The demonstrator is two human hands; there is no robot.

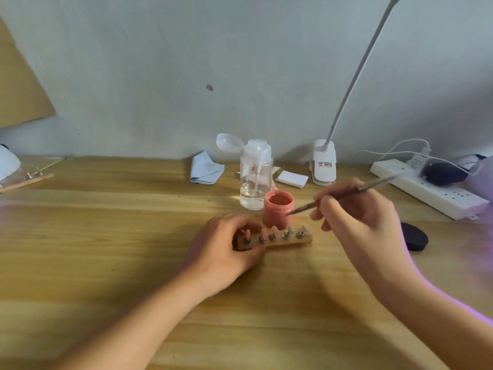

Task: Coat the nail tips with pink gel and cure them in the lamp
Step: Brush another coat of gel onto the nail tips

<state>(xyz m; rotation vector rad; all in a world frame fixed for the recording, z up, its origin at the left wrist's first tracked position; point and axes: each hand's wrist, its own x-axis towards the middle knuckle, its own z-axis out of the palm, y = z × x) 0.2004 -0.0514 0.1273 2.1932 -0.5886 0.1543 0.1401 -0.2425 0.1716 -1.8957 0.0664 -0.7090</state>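
Brush (344,194) in right hand (357,209); left hand (226,247) grips nail holder (282,239).

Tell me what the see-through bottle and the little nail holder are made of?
Bottle: clear, shiny glass or plastic, I can't tell which; the liquid and tube show through. Nail holder: looks like matte tan wood, though blur leaves it open.

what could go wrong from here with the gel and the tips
The open pink gel jar stands behind the wooden strip of nail tips; the thin brush in the right hand, at the jar's side, could knock it over.
The left hand grips the strip's left end beside pink-coated tips, so fingers may smudge wet gel.
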